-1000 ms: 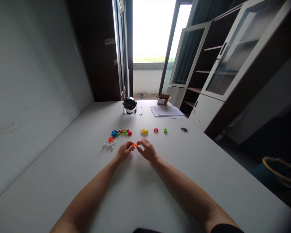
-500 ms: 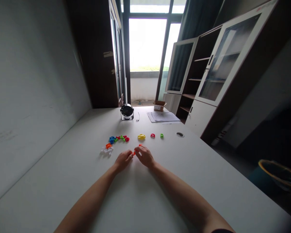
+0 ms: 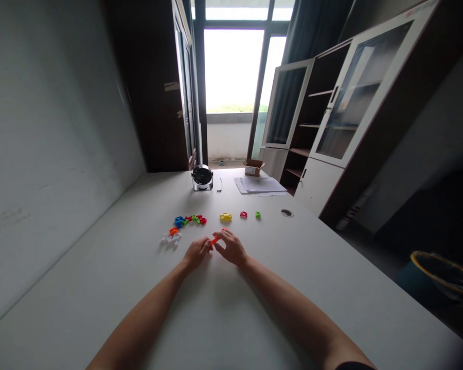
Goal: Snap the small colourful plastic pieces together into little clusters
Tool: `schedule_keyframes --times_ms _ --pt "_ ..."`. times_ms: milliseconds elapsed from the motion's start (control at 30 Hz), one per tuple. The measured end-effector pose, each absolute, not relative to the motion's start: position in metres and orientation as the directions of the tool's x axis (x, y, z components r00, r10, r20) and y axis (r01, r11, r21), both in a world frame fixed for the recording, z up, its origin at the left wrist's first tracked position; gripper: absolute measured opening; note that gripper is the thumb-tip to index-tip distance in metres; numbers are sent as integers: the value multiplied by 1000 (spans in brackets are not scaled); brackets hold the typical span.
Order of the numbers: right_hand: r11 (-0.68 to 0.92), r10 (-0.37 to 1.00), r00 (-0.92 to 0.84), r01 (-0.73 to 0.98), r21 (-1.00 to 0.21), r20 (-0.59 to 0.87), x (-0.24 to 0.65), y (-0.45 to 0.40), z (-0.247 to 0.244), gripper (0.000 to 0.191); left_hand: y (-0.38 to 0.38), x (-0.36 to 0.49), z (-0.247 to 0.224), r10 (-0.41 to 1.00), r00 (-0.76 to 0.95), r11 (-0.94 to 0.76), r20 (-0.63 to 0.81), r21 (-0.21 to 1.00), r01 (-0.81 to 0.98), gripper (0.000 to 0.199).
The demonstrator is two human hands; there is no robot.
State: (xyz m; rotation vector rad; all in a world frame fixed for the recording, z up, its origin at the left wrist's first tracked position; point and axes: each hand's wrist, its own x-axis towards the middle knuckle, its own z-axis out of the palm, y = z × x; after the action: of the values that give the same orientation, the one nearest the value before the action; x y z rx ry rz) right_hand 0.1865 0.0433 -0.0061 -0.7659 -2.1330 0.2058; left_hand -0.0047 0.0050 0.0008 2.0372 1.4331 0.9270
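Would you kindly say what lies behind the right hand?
Beyond the right hand, an orange piece peeks out, its near side covered. Farther back lies a yellow piece, then rightward a red piece and a green piece. Anything under the hand is hidden.

White table: yellow piece, red piece and green piece in a spaced row; to their left, multicoloured cluster, with orange piece and white pieces just nearer. Far end: round black device, thin cord, papers, cardboard box, seating hard to judge
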Motion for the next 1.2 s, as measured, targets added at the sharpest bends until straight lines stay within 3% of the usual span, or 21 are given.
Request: schedule_keyframes --times_ms 200,367,700,1000,1200 --pt "813 566 -479 461 -357 671 187 44 -5 26 5 -4 0 938 210 -348 277 740 576 47" --pt "814 568 -480 448 -371 668 186 43 -4 18 6 -5 1 941 198 -338 275 747 573 43" --pt "786 604 -431 461 -412 671 186 45 -8 12 5 -3 -2 940 165 -340 298 779 527 24" --pt "759 645 -412 445 -475 644 188 40 -4 12 11 -7 -6 948 106 -317 302 845 431 36" --pt "790 607 -447 429 -439 657 187 41 -5 25 19 -11 -12 956 90 -291 278 891 348 44"
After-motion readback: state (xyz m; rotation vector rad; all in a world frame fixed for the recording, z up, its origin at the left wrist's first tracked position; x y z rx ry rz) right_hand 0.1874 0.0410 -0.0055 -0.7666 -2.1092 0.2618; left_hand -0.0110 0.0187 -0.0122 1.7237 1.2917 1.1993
